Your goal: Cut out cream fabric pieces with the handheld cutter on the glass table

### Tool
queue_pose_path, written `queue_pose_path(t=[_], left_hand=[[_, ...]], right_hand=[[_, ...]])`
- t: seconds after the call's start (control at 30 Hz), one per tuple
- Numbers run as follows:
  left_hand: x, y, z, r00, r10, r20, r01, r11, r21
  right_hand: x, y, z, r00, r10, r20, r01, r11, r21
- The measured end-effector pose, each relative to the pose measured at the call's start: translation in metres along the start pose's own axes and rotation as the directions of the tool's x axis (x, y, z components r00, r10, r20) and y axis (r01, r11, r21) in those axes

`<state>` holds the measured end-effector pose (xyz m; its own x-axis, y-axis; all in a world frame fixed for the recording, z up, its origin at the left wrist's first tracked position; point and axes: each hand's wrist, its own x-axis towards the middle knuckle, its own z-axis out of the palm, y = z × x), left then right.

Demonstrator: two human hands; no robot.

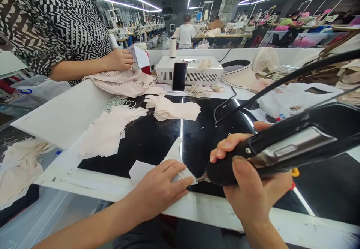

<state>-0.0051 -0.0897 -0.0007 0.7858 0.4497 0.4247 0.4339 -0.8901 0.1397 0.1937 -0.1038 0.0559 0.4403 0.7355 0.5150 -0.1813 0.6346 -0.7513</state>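
Taking the left hand [161, 189] as the clock's centre, the cream cloth piece [174, 152] is lying at one o'clock, with its near part running under the fingers, on a shiny black tabletop [152, 144]. The left fingers are bending close together over the cloth and pressing it down; I cannot tell whether the thumb is pinching it from below. A flat white sheet [140, 171] is sticking out at ten o'clock, just beside the cloth.

At three o'clock the right hand [250, 185] is wrapping firmly around the handle of a black tool [281, 144]. The tool's metal tip [201, 178] is pointing left and sitting right at the cloth's edge, near the left fingertips; I cannot tell whether the two are touching. A black cable [284, 78] is stretching across at two o'clock.

A pile of cream cloth [104, 132] is spreading at ten o'clock, and a smaller stack of cloth [177, 110] is lying at twelve. Beyond that stack, a phone [179, 77] is leaning against a white vented box [202, 77]. At eleven o'clock, a co-worker's hand [121, 59] is holding a piece of white paper [140, 57].
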Motion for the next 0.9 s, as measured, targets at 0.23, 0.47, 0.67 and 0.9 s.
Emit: queue_pose_path(t=[0.23, 0.47, 0.67, 0.9], left_hand=[[-0.002, 0.001, 0.004, 1.000, -0.007, -0.001, 0.007, 1.000, -0.026], [-0.002, 0.003, 0.005, 1.000, -0.023, -0.006, 0.023, 0.999, -0.023], [-0.001, 0.004, 0.005, 0.999, -0.032, -0.025, 0.031, 0.999, -0.013], [-0.003, 0.002, 0.004, 0.998, -0.065, -0.018, 0.065, 0.998, -0.007]], right_hand=[[0.005, 0.002, 0.002, 1.000, -0.005, -0.024, 0.005, 1.000, -0.007], [0.014, 0.008, 0.012, 0.996, -0.015, -0.085, 0.015, 1.000, -0.004], [0.012, 0.013, 0.013, 0.998, 0.003, -0.067, -0.006, 0.999, -0.044], [0.015, 0.014, 0.019, 0.997, 0.004, -0.079, -0.007, 0.999, -0.037]])
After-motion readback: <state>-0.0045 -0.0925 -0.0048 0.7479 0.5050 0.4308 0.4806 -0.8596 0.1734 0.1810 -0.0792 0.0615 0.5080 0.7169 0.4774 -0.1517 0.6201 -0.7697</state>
